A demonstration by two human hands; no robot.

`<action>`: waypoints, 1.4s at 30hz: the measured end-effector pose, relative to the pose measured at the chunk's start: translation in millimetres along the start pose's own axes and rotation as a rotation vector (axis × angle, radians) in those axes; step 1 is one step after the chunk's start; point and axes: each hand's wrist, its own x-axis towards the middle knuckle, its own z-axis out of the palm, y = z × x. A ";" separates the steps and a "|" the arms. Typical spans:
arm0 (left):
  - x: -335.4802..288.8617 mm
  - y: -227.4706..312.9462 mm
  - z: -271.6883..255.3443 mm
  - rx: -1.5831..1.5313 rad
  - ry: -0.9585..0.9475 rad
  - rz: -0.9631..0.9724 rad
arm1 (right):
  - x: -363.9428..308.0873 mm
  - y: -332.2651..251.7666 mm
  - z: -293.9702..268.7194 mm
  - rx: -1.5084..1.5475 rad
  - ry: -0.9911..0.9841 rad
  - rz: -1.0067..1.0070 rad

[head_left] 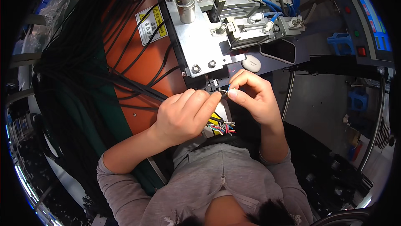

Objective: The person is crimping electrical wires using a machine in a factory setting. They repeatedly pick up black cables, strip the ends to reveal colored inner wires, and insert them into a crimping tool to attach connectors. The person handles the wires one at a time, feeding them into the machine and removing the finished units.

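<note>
My left hand (pixel 184 113) is closed on the end of a black cable, its knuckles upward, just below the small black fixture (pixel 214 85) of a metal machine. Close beside it, my right hand (pixel 255 94) pinches thin wires (pixel 224 91) that fan from the cable end between thumb and forefinger. The two fingertips almost meet. Below my left hand, a bunch of stripped cable ends (pixel 223 128) shows red, green, white and other coloured wires. My left fingers hide most of the held cable.
The machine's bright metal plate (pixel 200 38) and pneumatic cylinders (pixel 250 30) with blue hoses stand ahead. Many black cables (pixel 83 73) hang at the left over an orange surface (pixel 138 88). A white round case (pixel 251 63) and a phone (pixel 279 51) lie right of the machine; a screen panel (pixel 371 17) is farther right.
</note>
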 end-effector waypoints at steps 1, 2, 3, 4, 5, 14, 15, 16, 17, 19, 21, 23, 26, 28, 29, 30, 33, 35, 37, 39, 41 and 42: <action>-0.4 1.2 -1.8 0.021 -0.007 0.009 | -0.1 3.3 -1.4 0.017 0.000 0.011; -0.6 2.6 -2.5 0.035 -0.018 0.003 | 0.5 5.2 -1.9 0.035 -0.001 0.023; -0.3 4.4 -2.3 0.049 -0.030 -0.004 | 2.4 6.5 -0.6 -0.003 0.028 -0.004; 0.0 6.0 -2.0 0.062 -0.042 -0.010 | 4.2 8.0 1.4 -0.134 0.068 -0.076; 0.4 6.5 -1.6 0.078 -0.066 -0.016 | 6.1 9.6 4.0 -0.265 0.107 -0.148; 6.2 14.1 1.0 0.229 -0.162 -0.140 | 14.0 12.8 22.5 -0.745 0.240 -0.311; 6.5 14.5 1.1 0.228 -0.162 -0.142 | 14.5 13.9 22.1 -0.739 0.251 -0.345; 6.8 14.8 1.3 0.227 -0.162 -0.145 | 15.3 16.8 21.5 -0.732 0.262 -0.380; 7.0 14.8 1.5 0.226 -0.162 -0.148 | 16.2 20.5 20.9 -0.725 0.273 -0.413; 8.2 13.3 1.6 0.213 -0.151 -0.139 | 17.5 26.4 20.5 -0.680 0.295 -0.431; 8.3 10.9 1.9 0.188 -0.140 -0.138 | 18.7 31.9 20.8 -0.605 0.313 -0.401; 6.0 8.4 3.0 0.151 -0.130 -0.145 | 15.3 36.2 22.7 -0.303 0.306 -0.150; 4.3 6.1 2.8 0.127 -0.103 -0.145 | 13.5 47.5 23.6 0.119 0.267 0.044; 4.3 3.4 4.8 0.118 -0.084 -0.153 | 15.1 51.5 25.4 0.362 0.264 0.118; 4.6 2.2 5.3 0.113 -0.074 -0.156 | 15.1 50.1 26.7 0.356 0.272 0.137; 5.8 0.8 5.2 0.116 -0.065 -0.153 | 15.0 49.7 25.0 0.257 0.265 0.103; 7.4 0.0 1.8 0.128 -0.065 -0.164 | 13.4 49.5 23.6 -0.031 0.296 -0.015; 6.3 4.2 -2.2 0.153 -0.129 -0.194 | 13.8 45.4 25.2 -0.073 0.304 0.007; 6.2 9.6 -10.6 0.215 -0.199 -0.214 | 13.1 43.9 22.5 -0.022 0.274 0.074; 3.1 13.7 -14.2 0.266 -0.249 -0.218 | 11.0 41.9 20.2 0.064 0.314 -0.026; 3.6 14.3 -16.1 0.333 -0.288 -0.232 | 12.0 40.0 14.7 0.048 0.321 -0.227; 1.4 11.6 -14.9 0.290 -0.270 -0.242 | 11.0 36.6 5.4 -0.130 0.169 -0.344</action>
